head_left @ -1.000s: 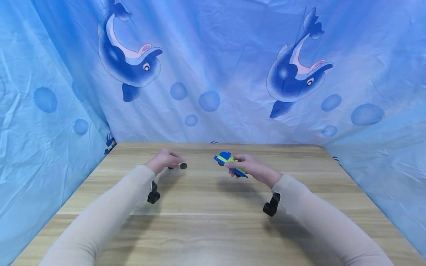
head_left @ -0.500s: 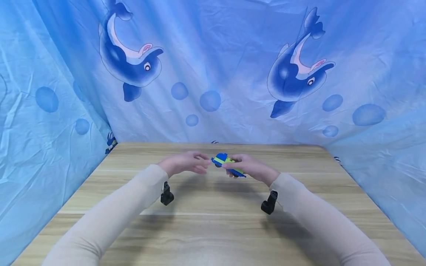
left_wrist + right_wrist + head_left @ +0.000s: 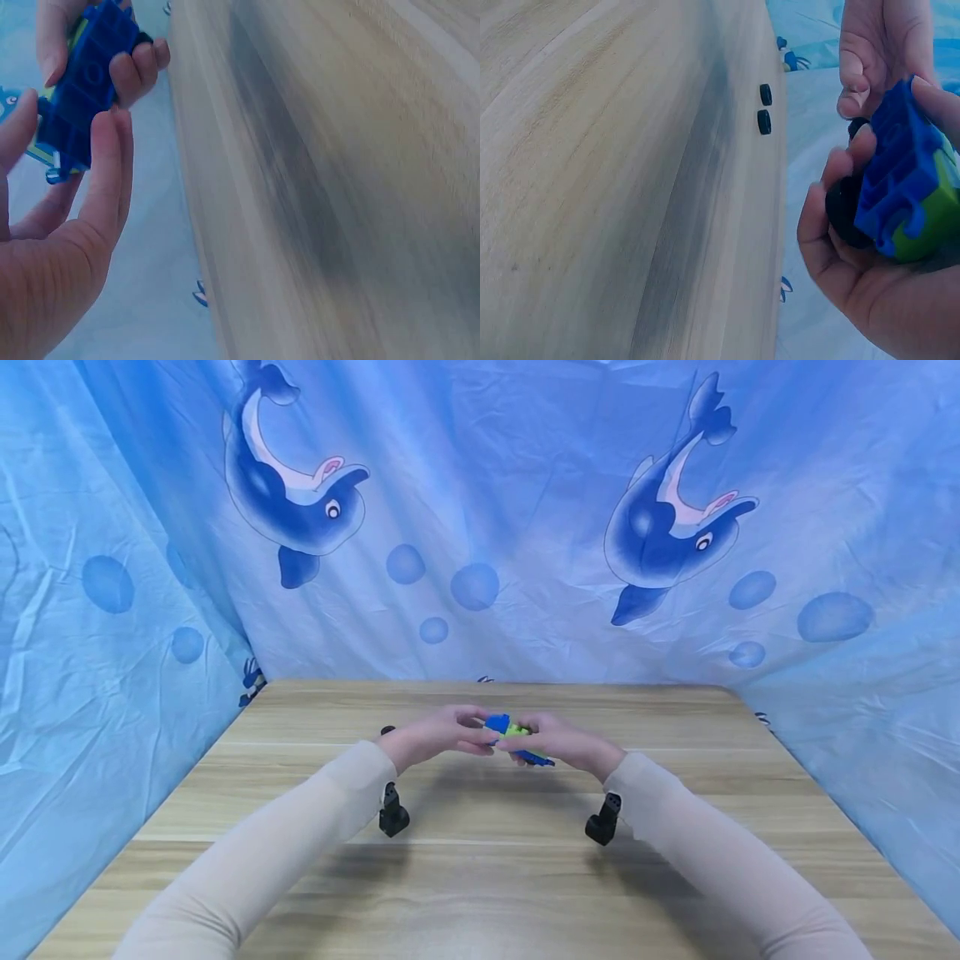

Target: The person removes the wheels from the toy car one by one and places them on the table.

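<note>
My right hand point(image 3: 558, 739) grips a blue and lime-green toy car point(image 3: 517, 732), raised above the table. My left hand point(image 3: 446, 732) is at the car's front end, thumb on one side and fingers on the other. In the left wrist view the car's blue underside point(image 3: 94, 71) faces the camera, with a bare blue stub point(image 3: 43, 112) near my left thumb point(image 3: 19, 131). In the right wrist view a black wheel point(image 3: 847, 212) sits by my right fingers, and another black wheel point(image 3: 858, 127) is partly hidden near my left fingertips.
Two loose black wheels point(image 3: 765, 109) stand on the wooden table point(image 3: 480, 877) near its far edge. In the head view, my left wrist partly covers one loose wheel point(image 3: 387, 729). A blue dolphin-print curtain point(image 3: 480, 510) hangs behind the table.
My left hand has left the loose wheels on the table and moved right to the car's front. The right hand keeps its grip, shifting slightly left.
</note>
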Available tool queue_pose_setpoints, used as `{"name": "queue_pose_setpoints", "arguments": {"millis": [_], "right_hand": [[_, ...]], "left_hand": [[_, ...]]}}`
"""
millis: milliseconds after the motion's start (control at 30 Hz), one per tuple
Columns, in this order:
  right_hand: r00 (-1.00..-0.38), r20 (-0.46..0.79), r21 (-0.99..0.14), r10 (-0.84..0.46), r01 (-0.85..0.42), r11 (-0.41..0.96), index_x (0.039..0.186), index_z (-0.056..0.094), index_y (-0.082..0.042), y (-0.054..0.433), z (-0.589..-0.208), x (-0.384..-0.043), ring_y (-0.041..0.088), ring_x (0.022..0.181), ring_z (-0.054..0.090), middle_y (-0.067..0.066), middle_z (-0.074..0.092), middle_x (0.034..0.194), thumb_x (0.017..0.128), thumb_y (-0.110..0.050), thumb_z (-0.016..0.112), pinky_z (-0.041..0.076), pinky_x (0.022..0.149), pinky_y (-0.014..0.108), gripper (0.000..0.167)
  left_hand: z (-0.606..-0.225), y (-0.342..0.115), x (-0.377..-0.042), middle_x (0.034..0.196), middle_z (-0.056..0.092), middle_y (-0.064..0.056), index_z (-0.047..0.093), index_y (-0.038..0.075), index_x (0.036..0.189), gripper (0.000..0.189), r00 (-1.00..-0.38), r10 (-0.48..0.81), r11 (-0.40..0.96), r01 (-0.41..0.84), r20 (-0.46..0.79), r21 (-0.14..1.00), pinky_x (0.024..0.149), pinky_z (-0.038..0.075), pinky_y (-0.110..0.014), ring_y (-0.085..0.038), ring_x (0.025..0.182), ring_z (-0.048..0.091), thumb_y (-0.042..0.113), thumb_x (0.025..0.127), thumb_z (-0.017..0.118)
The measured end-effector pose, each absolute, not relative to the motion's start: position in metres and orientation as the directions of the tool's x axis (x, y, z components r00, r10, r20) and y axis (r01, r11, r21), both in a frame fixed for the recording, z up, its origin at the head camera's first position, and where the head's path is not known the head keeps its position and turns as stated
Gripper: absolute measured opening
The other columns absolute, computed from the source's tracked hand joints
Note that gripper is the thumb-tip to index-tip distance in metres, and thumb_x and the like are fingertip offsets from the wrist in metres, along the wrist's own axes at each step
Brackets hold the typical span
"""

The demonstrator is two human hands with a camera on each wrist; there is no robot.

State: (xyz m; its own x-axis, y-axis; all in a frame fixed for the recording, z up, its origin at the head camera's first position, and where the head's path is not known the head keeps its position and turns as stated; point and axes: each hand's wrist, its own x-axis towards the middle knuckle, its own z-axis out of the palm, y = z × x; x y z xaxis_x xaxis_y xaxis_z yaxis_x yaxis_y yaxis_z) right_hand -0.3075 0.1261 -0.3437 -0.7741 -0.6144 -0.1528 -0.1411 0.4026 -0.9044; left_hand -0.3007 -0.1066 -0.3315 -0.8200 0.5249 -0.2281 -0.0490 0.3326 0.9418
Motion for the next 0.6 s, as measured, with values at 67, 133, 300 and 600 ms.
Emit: {"name": "queue_pose_setpoints", "arguments": {"millis": [67,133,300,600], "right_hand": [[-0.775,-0.154,-0.908,-0.612,-0.134,0.397,0.118,0.059,-0.009,0.126,-0.344,-0.308,0.034,0.094,0.061,0.017,0.065,0.104,0.092,-0.041,0.064,0.052,0.087,0.040,0.042],[-0.774,-0.156,-0.916,-0.614,-0.119,0.383,0.124,0.058,-0.008,0.127,-0.345,-0.309,0.041,0.104,0.059,0.023,0.064,0.113,0.094,-0.040,0.061,0.052,0.091,0.044,0.044],[-0.788,-0.171,-0.940,-0.592,-0.050,0.338,0.133,0.053,-0.006,0.129,-0.346,-0.311,0.037,0.107,0.061,0.020,0.062,0.117,0.098,-0.040,0.054,0.056,0.089,0.044,0.049],[-0.816,-0.201,-0.979,-0.542,0.149,0.138,0.140,0.043,0.002,0.132,-0.348,-0.310,0.024,0.091,0.068,0.012,0.062,0.109,0.101,-0.033,0.051,0.060,0.081,0.038,0.053]], "left_hand": [[-0.333,-0.106,-0.299,0.134,0.056,-0.012,0.042,0.011,0.144,0.060,-0.840,0.497,0.340,-0.042,-0.217,0.940,0.113,0.037,-0.048,-0.025,0.111,0.066,0.026,0.091,0.068],[-0.334,-0.107,-0.298,0.133,0.057,-0.011,0.047,0.013,0.141,0.056,-0.861,0.467,0.347,-0.033,-0.203,0.937,0.114,0.035,-0.050,-0.026,0.115,0.063,0.026,0.091,0.068],[-0.339,-0.110,-0.297,0.135,0.057,-0.011,0.051,0.014,0.138,0.054,-0.907,0.389,0.363,-0.013,-0.164,0.932,0.113,0.034,-0.054,-0.027,0.121,0.056,0.028,0.090,0.070],[-0.345,-0.114,-0.297,0.135,0.058,-0.009,0.055,0.014,0.133,0.049,-0.953,0.281,0.310,-0.024,-0.116,0.950,0.111,0.039,-0.047,-0.024,0.117,0.060,0.023,0.088,0.073]]}}
